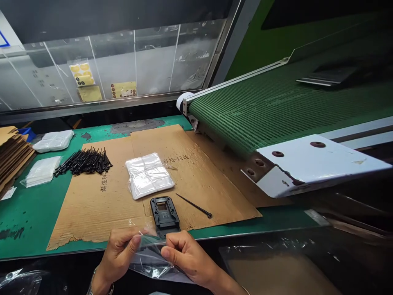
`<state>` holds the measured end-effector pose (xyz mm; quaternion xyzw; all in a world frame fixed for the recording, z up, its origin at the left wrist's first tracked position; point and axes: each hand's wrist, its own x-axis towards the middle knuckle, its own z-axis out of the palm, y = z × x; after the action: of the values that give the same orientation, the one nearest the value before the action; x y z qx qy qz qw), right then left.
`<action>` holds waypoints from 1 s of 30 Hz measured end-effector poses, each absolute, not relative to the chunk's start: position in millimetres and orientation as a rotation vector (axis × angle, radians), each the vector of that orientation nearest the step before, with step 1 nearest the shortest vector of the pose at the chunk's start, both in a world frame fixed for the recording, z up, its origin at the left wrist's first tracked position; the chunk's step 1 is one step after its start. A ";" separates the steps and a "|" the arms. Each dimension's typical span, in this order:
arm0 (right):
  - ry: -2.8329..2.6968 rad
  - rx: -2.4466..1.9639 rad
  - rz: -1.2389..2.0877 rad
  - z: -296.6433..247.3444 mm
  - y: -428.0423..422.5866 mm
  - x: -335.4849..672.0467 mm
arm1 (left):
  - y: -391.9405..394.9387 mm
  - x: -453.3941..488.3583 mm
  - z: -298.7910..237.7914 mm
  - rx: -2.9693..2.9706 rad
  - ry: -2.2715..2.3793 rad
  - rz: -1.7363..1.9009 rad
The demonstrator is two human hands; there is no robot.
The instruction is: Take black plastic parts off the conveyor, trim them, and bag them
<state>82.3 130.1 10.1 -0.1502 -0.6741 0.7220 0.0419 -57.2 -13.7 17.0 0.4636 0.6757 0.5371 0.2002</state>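
My left hand (120, 250) and my right hand (188, 256) both pinch a clear plastic bag (150, 256) at the table's near edge, thumbs pressed against fingers on its top rim. Just beyond the bag a black plastic part (164, 212) lies flat on a sheet of cardboard (116, 200). A single black cable tie (194, 205) rests to the right of that part. A stack of clear bags (148, 175) sits in the middle of the cardboard.
A pile of black cable ties (85, 161) lies at the cardboard's left. Further bag stacks (43, 171) and folded cardboard (12, 157) sit at the far left. A green conveyor belt (276, 110) with a white end bracket (310, 164) overhangs the right side.
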 end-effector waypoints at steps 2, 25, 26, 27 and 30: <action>-2.018 -0.429 2.241 9.1 128.4 83.2 | -12.1 -56.1 14.6 1.325 1.997 1.488; -1.774 -0.873 1.865 -1.8 122.3 73.8 | 0.5 -15.4 -6.4 -0.215 0.964 2.078; -1.670 -0.895 1.890 -1.4 122.5 71.7 | 0.4 -14.1 -7.7 -0.118 0.976 2.062; -1.564 -0.895 1.940 -0.7 122.4 70.0 | 0.1 -12.6 -9.5 -0.002 1.013 2.033; -1.343 -0.858 2.091 0.4 120.1 67.6 | -1.6 -11.1 -17.5 0.187 1.241 1.992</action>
<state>67.6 120.1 0.4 -0.3158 -0.4940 0.7694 0.2534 -11.1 -1.6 -17.5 0.0734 0.4867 0.7814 0.3836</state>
